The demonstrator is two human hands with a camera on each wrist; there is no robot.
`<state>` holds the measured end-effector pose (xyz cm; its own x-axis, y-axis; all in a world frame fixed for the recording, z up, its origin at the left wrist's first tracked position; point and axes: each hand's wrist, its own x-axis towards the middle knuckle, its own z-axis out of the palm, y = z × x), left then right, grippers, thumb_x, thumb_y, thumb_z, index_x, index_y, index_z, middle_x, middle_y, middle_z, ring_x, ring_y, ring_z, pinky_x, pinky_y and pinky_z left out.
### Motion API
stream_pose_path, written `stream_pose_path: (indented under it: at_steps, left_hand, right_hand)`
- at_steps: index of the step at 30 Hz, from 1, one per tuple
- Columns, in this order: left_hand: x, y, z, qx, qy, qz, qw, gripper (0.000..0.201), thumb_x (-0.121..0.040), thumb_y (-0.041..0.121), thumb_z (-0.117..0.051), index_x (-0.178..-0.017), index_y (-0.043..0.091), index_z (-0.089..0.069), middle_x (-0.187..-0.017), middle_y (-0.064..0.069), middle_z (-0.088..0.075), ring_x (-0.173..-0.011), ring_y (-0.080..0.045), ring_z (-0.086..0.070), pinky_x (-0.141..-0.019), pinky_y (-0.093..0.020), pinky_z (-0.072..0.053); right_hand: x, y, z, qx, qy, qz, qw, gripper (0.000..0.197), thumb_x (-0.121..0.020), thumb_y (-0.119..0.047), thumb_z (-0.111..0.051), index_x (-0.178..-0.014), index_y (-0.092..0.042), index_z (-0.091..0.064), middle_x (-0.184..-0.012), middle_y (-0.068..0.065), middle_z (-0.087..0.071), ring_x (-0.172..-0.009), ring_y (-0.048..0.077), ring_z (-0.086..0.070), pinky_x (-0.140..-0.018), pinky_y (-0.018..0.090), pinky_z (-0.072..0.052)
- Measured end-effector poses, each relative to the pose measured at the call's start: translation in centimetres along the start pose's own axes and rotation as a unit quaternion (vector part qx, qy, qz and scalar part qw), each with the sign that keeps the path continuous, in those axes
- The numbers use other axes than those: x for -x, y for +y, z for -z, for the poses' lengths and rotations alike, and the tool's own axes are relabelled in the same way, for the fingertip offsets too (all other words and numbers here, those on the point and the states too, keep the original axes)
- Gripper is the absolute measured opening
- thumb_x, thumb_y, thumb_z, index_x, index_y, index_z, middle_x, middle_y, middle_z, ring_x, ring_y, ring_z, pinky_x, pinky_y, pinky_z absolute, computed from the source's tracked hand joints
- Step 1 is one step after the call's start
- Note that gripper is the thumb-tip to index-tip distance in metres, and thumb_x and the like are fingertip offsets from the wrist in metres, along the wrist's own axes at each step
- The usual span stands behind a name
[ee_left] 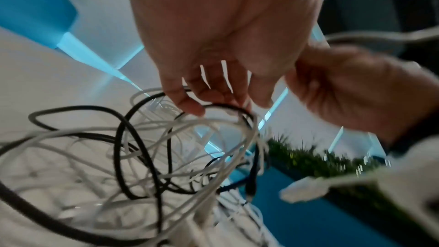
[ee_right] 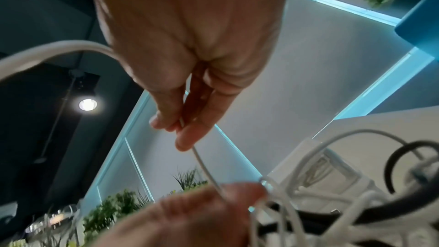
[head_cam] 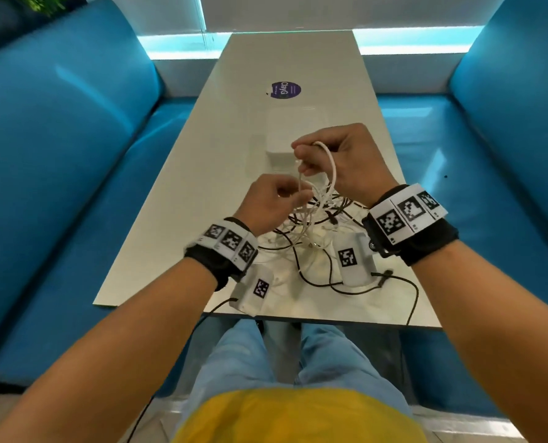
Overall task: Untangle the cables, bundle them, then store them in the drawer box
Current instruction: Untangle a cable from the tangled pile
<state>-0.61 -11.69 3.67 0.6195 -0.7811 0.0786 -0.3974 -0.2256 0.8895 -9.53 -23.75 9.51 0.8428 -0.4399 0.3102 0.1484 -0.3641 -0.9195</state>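
A tangle of white and black cables [head_cam: 311,225] lies on the near part of the pale table [head_cam: 266,65]. My left hand [head_cam: 295,196] hovers just above the heap, fingers curled, and pinches a thin white cable [ee_right: 206,170]. That cable runs up to my right hand [head_cam: 301,158], which is higher and pinches it between thumb and fingers [ee_right: 175,127], with a thicker white loop [head_cam: 330,164] hanging from it. In the left wrist view my left hand [ee_left: 221,100] sits among black and white strands [ee_left: 142,138]. The white drawer box [head_cam: 285,132] stands just behind both hands.
Blue benches flank the table on the left [head_cam: 58,155] and right [head_cam: 506,155]. A purple round sticker [head_cam: 285,89] marks the table's far half. A black cable [head_cam: 413,302] trails over the front edge near my knees.
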Motion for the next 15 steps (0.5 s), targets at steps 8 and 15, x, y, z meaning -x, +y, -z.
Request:
stream_pose_path:
  at_steps: [8,15]
  left_hand:
    - [-0.1,-0.7,-0.6,-0.062,0.013,-0.006,0.998,0.010,-0.082,0.027,-0.075,-0.088,0.020,-0.078,-0.081,0.009,-0.074,-0.066,0.003,-0.064,-0.066,-0.017,-0.050]
    - [0.2,-1.9,0.0,0.005,0.045,0.007,0.999,0.011,-0.087,0.023,-0.069,-0.085,0.016,-0.077,-0.076,0.000,-0.074,-0.071,-0.008,-0.069,-0.072,-0.029,-0.056]
  right_hand:
    - [0.5,-0.1,0.0,-0.092,0.050,0.049,0.993,0.015,-0.085,-0.003,-0.069,-0.100,-0.006,-0.071,-0.066,-0.005,-0.071,-0.059,0.016,-0.066,-0.059,0.025,-0.056]
    - [-0.3,2.8,0.7,0.251,-0.108,-0.092,0.957,0.052,-0.078,-0.030,-0.077,-0.125,-0.019,-0.057,-0.107,0.003,-0.064,-0.092,0.015,-0.063,-0.079,0.027,-0.053]
